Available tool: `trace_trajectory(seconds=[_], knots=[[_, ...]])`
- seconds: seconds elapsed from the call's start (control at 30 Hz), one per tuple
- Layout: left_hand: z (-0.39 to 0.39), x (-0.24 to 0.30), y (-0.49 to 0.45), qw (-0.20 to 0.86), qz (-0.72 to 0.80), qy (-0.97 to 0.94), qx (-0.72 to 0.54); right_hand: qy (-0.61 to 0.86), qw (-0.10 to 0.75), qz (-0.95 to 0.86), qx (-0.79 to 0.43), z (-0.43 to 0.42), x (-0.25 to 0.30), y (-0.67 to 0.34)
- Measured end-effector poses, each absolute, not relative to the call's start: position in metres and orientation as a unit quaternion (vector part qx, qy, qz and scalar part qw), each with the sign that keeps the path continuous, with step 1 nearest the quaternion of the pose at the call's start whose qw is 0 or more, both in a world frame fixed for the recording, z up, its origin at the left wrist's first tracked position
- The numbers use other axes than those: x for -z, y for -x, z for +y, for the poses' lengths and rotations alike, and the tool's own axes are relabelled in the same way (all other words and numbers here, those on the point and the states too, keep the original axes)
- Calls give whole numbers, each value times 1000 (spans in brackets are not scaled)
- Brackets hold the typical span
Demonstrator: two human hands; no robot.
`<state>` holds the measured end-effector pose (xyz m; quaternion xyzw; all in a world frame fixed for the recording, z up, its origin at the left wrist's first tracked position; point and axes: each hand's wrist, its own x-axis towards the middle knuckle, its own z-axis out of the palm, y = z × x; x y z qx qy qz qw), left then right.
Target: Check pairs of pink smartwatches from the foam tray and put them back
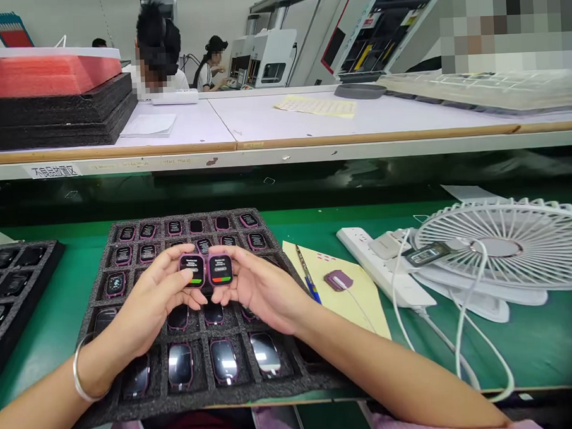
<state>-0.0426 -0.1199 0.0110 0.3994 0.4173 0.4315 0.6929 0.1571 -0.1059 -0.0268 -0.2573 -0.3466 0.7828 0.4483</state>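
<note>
My left hand (163, 286) grips a smartwatch body (192, 261) with a purple case, its thumb lying on the lower screen. Right beside it, my right hand (254, 285) holds a second smartwatch body (220, 263) of the same kind. Both screens are lit with small text, a grey button and a coloured strip at the bottom: green on the left one, red and green on the other. Under both hands lies a dark foam tray (156, 407) whose compartments hold several more watch bodies, some with lit screens. My hands cover part of its middle rows.
To the right, a yellow sheet (365, 293) bears a pen (308, 273) and a purple piece with a cable (339, 280). Beyond are a white power strip (385, 267) and a white fan (505, 246). Another foam tray (29, 301) sits left. A shelf (244, 124) crosses behind; people sit beyond.
</note>
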Motion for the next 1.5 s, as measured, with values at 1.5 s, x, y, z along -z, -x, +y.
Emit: trace_trajectory(seconds=[1.5], knots=[[-110, 4, 55, 690, 342, -396, -500, 246, 448, -411, -755, -89, 24, -155]])
